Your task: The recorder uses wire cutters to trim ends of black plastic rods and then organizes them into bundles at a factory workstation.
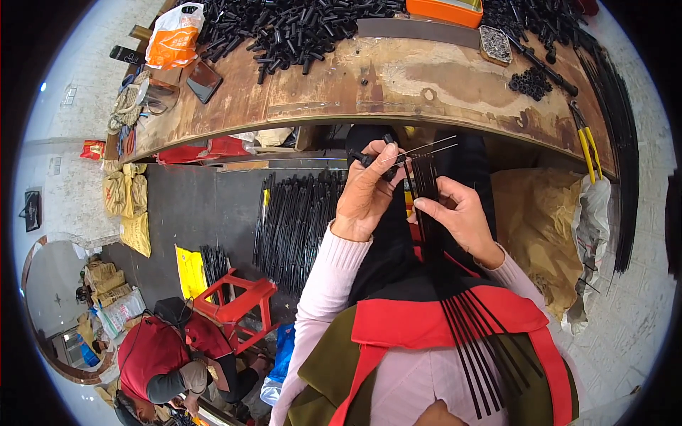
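My left hand (366, 195) is closed round a few short black tubular pieces (366, 157), in front of the bench edge. Thin silvery wires (430, 148) stick out to the right from beside its fingertips. My right hand (462, 216) pinches a bundle of long thin black rods (476, 355) between thumb and fingers. The rods run down from near my left fingers, over my lap and red apron (398, 323), and fan out at their lower ends. Some fingers of the right hand are hidden behind the bundle.
On the wooden bench (320, 92) lie a heap of black tubes (298, 32), a tray of small metal parts (495, 44), black rings (531, 84) and yellow-handled pliers (588, 145). Rod bundles (298, 227) and a red stool (238, 302) stand left; a co-worker (167, 355) sits lower left.
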Motion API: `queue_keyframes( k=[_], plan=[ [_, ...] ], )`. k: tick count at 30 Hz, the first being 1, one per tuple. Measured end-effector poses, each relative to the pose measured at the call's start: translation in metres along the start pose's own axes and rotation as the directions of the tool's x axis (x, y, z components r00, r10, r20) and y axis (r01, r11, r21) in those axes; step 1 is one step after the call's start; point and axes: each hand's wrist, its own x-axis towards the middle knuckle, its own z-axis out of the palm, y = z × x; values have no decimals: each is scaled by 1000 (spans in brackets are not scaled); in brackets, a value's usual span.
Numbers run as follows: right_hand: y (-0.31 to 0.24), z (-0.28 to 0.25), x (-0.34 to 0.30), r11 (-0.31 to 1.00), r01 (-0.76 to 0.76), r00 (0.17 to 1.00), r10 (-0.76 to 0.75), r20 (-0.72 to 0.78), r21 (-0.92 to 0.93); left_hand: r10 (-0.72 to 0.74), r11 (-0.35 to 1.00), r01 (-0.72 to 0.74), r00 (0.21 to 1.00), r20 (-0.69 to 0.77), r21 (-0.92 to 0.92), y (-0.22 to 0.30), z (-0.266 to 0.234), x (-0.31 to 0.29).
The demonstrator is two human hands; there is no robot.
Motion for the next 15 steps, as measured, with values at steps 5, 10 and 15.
queue_keyframes(
  k=[5, 10, 15],
  plan=[
    [1, 1, 0, 1000, 11, 1000, -11, -10, -22, 13, 999, -11, 999, -45, 43, 1, 4, -1],
    [3, 4, -3, 999, 2, 998, -5, -59, -55, 53, 996, -56, 998, 37, 71, 1, -3, -2],
    [7, 5, -3, 999, 12, 997, -15, -81, -33, 67, 989, -65, 998, -13, 131, 2, 10, -22]
  ],
)
